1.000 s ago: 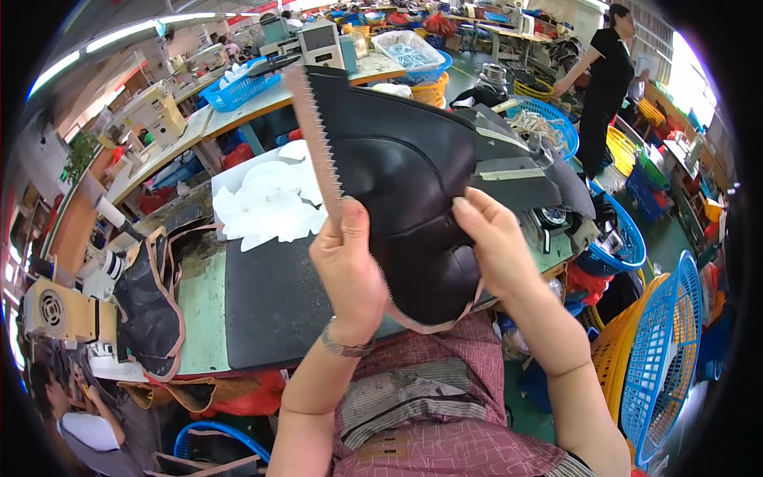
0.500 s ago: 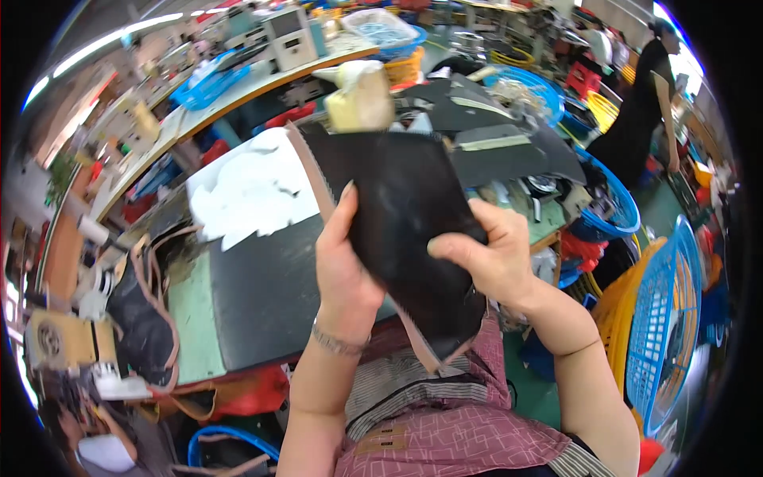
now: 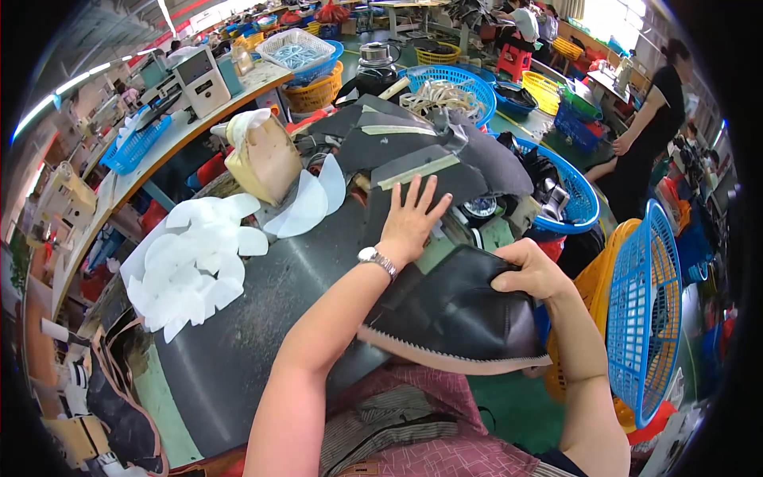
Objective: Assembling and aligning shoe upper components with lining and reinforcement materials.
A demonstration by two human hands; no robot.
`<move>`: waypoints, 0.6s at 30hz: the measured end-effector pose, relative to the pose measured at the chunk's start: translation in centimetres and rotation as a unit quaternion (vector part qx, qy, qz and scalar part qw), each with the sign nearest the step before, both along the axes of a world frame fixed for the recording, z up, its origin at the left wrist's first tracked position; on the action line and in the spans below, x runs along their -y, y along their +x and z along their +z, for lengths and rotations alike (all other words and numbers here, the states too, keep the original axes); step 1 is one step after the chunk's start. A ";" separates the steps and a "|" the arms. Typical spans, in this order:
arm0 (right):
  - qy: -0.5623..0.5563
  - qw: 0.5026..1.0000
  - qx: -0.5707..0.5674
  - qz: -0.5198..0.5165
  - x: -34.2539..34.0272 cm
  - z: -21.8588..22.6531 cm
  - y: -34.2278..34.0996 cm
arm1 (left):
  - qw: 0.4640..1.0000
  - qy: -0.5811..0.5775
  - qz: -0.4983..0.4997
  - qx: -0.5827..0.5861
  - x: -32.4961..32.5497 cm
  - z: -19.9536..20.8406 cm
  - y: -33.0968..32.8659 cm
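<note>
My right hand (image 3: 532, 272) grips a black leather boot upper (image 3: 469, 306) by its upper right edge, thumb on top. Along the piece's lower side runs a pinkish-brown band with a zigzag edge. It hangs tilted over the table's front right. Reaching forward, my left hand (image 3: 407, 226) holds nothing. Its fingers are spread, palm down, by the dark grey sheets (image 3: 397, 139) with pale strips; whether it touches them I cannot tell. To its left lie several white rounded pieces (image 3: 191, 258) and a yellowed plastic jug (image 3: 262, 159).
A black mat (image 3: 246, 318) covers much of the table. Blue baskets (image 3: 576, 191) stand beyond its right side, and a large blue basket (image 3: 644, 314) leans against a yellow one at my right. A person in black (image 3: 656, 119) is at the far right.
My left hand has let go of the boot upper and moved forward over the table, fingers spread. The right hand has carried the piece right and turned it. The view has shifted.
</note>
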State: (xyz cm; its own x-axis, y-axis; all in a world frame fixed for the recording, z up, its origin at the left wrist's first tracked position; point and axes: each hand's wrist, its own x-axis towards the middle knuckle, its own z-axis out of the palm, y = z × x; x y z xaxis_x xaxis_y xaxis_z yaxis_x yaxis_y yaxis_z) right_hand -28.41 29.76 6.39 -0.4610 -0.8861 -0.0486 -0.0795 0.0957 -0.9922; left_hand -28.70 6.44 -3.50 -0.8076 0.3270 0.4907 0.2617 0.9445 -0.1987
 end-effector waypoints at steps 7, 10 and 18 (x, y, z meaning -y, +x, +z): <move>0.024 0.999 0.037 0.028 -0.6 -1.1 -2.9 | 0.973 0.220 -0.058 -0.034 4.6 9.1 -1.4; -0.025 0.992 -0.092 0.087 -0.5 -0.2 -3.4 | 0.999 0.050 -0.020 0.007 4.4 13.7 4.3; -0.081 0.991 -0.026 0.100 0.6 0.8 -1.6 | 0.971 -0.143 0.111 0.159 6.0 4.8 26.5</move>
